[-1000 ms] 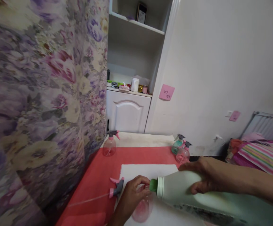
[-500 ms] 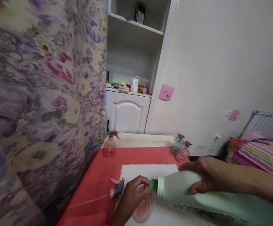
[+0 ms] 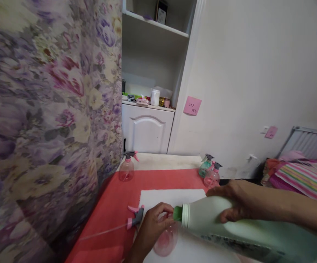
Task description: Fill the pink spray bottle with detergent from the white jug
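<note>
My right hand [image 3: 233, 201] is wrapped round a large pale green jug [image 3: 210, 217], tipped nearly flat with its green spout [image 3: 177, 213] pointing left. Under that spout stands a clear pink bottle [image 3: 166, 241] without its top. My left hand [image 3: 158, 221] grips this bottle by the neck, its fingers right beside the spout; the bottle's opening is hidden behind them. To the left of my left hand lies a pink and grey spray head [image 3: 135, 217], its clear tube stretching left. Whether liquid flows out cannot be made out.
A pink spray bottle [image 3: 126, 169] stands at the table's far left. A green spray bottle [image 3: 205, 167] and another pink spray bottle [image 3: 212, 178] are at the far right. White paper [image 3: 171, 196] covers part of the red tabletop [image 3: 158, 179]. A floral curtain [image 3: 51, 120] hangs on the left.
Both hands, the jug and the pink bottle keep almost the same pose. The whole view has shifted very slightly.
</note>
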Motion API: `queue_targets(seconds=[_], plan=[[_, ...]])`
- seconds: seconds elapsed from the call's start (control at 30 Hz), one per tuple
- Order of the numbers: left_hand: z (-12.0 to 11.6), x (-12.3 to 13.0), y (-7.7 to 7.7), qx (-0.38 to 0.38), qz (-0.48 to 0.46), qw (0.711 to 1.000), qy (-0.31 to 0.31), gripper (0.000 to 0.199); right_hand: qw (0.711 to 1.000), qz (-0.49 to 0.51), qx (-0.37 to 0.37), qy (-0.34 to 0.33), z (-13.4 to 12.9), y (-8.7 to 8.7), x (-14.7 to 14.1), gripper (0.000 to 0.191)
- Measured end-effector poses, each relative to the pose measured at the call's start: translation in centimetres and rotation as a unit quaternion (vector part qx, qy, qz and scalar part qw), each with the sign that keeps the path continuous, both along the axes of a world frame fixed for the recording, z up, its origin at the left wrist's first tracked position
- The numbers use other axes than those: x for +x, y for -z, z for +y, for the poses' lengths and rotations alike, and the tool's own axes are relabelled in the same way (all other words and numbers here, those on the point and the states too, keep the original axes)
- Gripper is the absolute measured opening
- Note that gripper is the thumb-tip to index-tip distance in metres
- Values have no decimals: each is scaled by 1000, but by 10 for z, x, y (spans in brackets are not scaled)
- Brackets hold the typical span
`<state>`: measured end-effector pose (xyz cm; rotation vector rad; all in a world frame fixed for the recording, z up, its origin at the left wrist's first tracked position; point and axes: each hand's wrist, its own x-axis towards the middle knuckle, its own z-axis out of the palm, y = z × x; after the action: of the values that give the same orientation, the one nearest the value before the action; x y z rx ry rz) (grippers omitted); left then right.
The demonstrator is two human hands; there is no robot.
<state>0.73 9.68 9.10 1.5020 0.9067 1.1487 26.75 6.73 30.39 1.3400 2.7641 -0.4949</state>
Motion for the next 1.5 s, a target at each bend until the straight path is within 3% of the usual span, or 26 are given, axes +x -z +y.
queue_targets(seconds=[0.33,1.5], plan=[[-1,0,-1,-2,-16,1000,8,12,999,-10,-32,-11,1,0,-1,38],[1,-1,1,2,11,1000,6,12,999,-26,-22,-9,1,-3,-1,42]])
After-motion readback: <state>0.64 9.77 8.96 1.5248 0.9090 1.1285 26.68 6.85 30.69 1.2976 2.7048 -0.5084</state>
